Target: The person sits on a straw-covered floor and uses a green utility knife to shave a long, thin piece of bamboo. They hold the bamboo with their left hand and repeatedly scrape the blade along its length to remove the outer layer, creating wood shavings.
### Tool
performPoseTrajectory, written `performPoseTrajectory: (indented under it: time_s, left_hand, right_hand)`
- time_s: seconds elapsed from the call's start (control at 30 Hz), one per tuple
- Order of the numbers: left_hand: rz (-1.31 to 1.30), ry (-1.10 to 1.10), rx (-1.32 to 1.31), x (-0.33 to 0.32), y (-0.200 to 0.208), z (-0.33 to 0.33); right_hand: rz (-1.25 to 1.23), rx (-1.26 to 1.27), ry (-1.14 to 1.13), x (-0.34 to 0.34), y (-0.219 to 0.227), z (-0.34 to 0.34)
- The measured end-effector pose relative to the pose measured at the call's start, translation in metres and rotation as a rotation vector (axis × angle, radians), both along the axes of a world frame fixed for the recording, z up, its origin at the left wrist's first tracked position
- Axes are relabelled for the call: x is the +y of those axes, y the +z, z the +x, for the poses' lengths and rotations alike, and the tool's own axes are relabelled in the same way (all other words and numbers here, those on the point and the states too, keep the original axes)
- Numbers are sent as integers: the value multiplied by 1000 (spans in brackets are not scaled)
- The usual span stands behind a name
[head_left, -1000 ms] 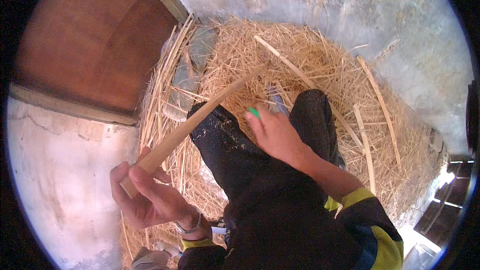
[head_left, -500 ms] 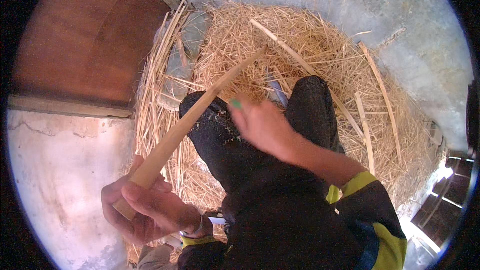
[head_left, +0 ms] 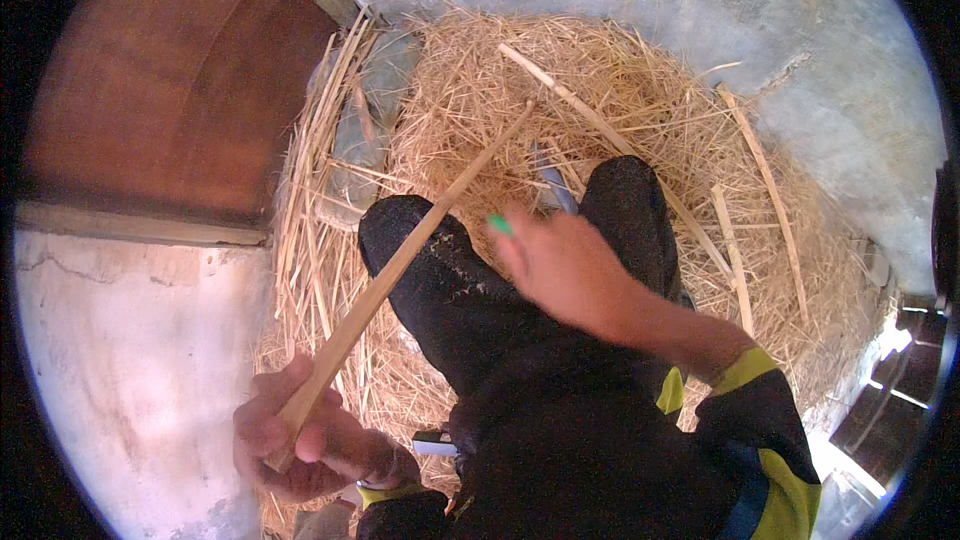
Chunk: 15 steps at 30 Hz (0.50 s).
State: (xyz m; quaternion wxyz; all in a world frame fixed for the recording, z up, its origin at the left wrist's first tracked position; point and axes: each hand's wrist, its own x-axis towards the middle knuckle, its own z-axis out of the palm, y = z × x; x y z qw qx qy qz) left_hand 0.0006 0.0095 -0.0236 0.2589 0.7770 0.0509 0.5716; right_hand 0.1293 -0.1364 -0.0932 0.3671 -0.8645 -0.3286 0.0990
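Observation:
My left hand [head_left: 315,440] is closed round the near end of a long, pale wooden stick [head_left: 400,255]. The stick slants up and to the right across my left knee and narrows toward its far tip over the straw. Between my knees, to the right of the stick and apart from it, my right hand [head_left: 575,270] is blurred, with its fingers curled in. A small green piece [head_left: 500,225] shows at its fingertips; whether it belongs to a tool held inside is hidden.
Loose straw [head_left: 460,70] covers the floor ahead and around my legs. Several split wooden strips lie on it, among them a pale strip [head_left: 570,95] and a bent one [head_left: 765,180]. A grey wall [head_left: 720,10] stands ahead and to the right, a brown panel [head_left: 170,80] at left.
My left hand and the stick's near end have shifted slightly right and down. My right hand has moved right, away from the stick.

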Motion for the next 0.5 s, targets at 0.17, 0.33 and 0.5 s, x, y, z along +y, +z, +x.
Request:
performPoseTrajectory:
  time_s: [0.17, 0.33, 0.5]
  left_hand:
    - [42, 9, 32, 3, 7, 9]
    - [24, 43, -33, -1, 6, 6]
    - [-8, 84, -36, -2, 6, 17]
  right_hand:
    - [63, -57, -5, 0, -18, -6]
    - [187, -11, -9, 0, -9, -14]
    - [158, -146, -62, 8, -24, -6]
